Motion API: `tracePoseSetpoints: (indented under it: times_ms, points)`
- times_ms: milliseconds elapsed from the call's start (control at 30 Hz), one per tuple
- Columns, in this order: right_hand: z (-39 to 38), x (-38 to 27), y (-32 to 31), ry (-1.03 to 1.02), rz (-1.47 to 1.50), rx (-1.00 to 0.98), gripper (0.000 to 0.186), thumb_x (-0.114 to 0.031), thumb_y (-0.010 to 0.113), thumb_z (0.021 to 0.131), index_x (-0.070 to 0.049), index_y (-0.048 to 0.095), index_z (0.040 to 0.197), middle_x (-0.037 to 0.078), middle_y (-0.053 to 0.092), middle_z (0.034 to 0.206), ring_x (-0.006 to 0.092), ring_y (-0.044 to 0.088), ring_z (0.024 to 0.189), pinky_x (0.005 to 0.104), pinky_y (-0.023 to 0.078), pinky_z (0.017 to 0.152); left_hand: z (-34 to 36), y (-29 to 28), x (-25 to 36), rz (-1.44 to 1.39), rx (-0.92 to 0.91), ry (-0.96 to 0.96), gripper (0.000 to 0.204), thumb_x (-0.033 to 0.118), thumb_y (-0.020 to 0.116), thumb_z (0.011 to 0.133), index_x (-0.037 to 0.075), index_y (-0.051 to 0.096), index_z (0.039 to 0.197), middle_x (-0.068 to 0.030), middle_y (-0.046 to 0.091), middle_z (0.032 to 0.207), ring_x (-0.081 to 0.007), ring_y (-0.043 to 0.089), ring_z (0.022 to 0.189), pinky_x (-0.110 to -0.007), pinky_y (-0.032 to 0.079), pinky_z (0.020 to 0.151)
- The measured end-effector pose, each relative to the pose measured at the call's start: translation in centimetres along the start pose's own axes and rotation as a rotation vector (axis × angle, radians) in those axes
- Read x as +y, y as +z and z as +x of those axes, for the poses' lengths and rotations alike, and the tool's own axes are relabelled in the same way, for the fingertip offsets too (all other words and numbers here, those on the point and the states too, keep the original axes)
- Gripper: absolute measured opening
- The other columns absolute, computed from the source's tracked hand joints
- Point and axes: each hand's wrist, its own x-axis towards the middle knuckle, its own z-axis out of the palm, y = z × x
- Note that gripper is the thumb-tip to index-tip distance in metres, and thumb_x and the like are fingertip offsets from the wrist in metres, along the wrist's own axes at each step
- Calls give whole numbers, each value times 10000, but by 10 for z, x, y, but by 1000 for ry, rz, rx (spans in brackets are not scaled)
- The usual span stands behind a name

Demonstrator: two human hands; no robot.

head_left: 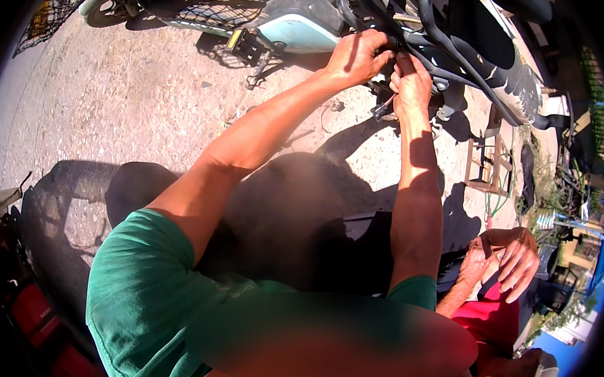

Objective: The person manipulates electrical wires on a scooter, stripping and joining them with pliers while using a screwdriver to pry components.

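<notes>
My left hand and my right hand meet at the black tubing of a light-blue and grey electric bike. Both hands have their fingers closed, thumbs and fingertips pinched close together. What lies between the fingertips is too small and shaded to make out. Just below, beside my right hand, hangs a dark connector on thin wires. A pedal sticks out from the bike left of my left hand.
Another person in a red shirt is close on my right, hands together. A small wooden stool stands beyond my right forearm. The concrete ground carries strong shadows. Red cases are at the lower left.
</notes>
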Motion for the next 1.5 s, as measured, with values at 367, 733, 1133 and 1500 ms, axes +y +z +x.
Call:
tracePoseSetpoints:
  times_ms: [367, 733, 1133, 1500]
  points:
    - [-6, -3, 1, -25, -71, 0, 154, -133, 664, 929, -14, 653, 1026, -39, 491, 680, 35, 352, 480, 209, 235, 429, 4, 2, 23, -1229, -67, -1106, 269, 228, 456, 1021, 42, 570, 865, -38, 589, 676, -125, 497, 514, -293, 385, 456]
    - [-1, 0, -2, 6, -2, -14, 174, -139, 657, 927, -3, 659, 1034, -36, 512, 692, 21, 370, 479, 200, 241, 421, -6, 10, -5, -127, 125, -56, 224, 226, 709, 834, 52, 684, 973, -133, 670, 901, -342, 670, 850, -407, 533, 748]
    - [-7, -4, -2, -3, -27, 9, 162, -131, 643, 940, -8, 660, 1043, -35, 509, 689, 17, 381, 485, 199, 247, 419, -1, -1, 24, -1130, -8, -963, 314, 273, 482, 1007, 18, 593, 860, -73, 596, 682, -148, 480, 447, -303, 368, 425]
    - [-6, -3, -5, 28, -18, 18, 143, -127, 639, 940, -10, 628, 1022, -30, 459, 664, 43, 331, 460, 215, 222, 418, -1, 7, 9, -99, 44, -95, 233, 205, 619, 872, -12, 667, 943, -222, 676, 846, -345, 685, 790, -425, 535, 714]
